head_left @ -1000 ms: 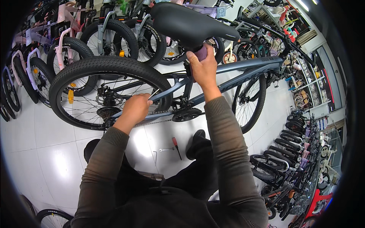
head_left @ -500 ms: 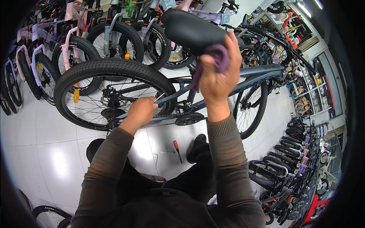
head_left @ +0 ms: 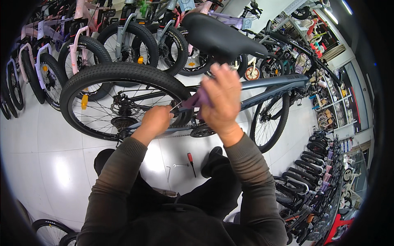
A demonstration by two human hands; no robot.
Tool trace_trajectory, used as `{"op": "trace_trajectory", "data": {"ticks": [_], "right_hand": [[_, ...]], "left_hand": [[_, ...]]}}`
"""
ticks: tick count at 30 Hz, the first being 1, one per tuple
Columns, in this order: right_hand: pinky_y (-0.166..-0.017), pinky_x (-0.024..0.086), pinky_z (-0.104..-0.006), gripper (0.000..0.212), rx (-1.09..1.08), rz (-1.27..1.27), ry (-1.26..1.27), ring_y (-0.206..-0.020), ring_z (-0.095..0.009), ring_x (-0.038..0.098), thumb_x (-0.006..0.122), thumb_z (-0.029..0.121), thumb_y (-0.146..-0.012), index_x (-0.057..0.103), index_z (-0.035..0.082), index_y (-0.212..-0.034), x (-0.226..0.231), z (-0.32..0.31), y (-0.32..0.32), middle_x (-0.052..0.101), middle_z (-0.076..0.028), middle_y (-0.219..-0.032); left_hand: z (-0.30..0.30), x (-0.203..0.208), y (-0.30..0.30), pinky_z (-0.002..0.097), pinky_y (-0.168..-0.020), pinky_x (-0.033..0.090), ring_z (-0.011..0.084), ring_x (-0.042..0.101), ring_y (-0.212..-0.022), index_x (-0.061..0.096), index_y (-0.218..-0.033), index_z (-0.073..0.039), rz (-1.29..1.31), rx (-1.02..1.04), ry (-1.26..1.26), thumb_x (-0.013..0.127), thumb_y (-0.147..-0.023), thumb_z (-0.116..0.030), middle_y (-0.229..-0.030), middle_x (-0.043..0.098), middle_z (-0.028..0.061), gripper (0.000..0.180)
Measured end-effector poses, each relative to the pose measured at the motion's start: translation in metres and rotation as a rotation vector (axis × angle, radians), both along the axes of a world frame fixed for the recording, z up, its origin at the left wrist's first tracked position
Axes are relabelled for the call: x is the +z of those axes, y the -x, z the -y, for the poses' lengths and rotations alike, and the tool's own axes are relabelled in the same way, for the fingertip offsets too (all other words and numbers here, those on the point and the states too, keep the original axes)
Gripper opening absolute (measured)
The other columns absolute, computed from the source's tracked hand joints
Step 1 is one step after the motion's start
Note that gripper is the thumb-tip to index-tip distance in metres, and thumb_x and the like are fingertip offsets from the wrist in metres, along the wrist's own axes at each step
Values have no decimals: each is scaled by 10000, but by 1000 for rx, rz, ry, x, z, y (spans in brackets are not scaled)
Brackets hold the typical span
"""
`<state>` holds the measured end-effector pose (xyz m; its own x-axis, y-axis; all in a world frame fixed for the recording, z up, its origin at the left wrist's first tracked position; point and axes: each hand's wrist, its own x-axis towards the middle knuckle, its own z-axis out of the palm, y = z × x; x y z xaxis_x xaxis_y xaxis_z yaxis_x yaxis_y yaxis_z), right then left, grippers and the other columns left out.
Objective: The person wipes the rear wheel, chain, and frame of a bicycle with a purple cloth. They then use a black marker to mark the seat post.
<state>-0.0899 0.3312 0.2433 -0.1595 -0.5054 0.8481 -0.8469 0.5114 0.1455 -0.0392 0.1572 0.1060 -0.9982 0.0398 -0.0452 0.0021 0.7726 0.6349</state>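
The bike (head_left: 271, 83) runs left to right just past the fingers, front end pointing right, back wheel (head_left: 119, 68) to the left. Left hand (head_left: 158, 121) is closed on a thin metal tool (head_left: 175, 107), which slants up-right from the fingertips. Right hand's (head_left: 223, 98) fingers stretch upward (blurry, can't tell if they're gripping), purple rag (head_left: 199, 98) at the thumb side. Seat's (head_left: 221, 37) just above them, nose right.
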Motion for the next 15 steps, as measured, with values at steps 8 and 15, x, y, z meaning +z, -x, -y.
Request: {"op": "trace_trajectory", "data": {"ticks": [8, 15], "right_hand": [[-1004, 468, -445, 460, -17, 218, 383, -1235, -391, 580, 883, 235, -727, 606, 51, -1046, 45, 33, 26, 645, -182, -1259], [-1024, 466, -394, 409, 1, 348, 423, -1219, -337, 604, 843, 89, -748, 609, 43, -1080, 39, 19, 21, 638, -174, -1298]], "left_hand": [[-1, 0, -2, 507, -797, 510, 398, 655, -915, 628, -1017, -49, -35, 3, 11, 569, -970, -227, -959, 691, 175, 193], [0, 4, -3, 517, -788, 502, 409, 644, -931, 622, -1013, -48, 31, 3, -11, 567, -983, -240, -958, 685, 176, 201]]}}
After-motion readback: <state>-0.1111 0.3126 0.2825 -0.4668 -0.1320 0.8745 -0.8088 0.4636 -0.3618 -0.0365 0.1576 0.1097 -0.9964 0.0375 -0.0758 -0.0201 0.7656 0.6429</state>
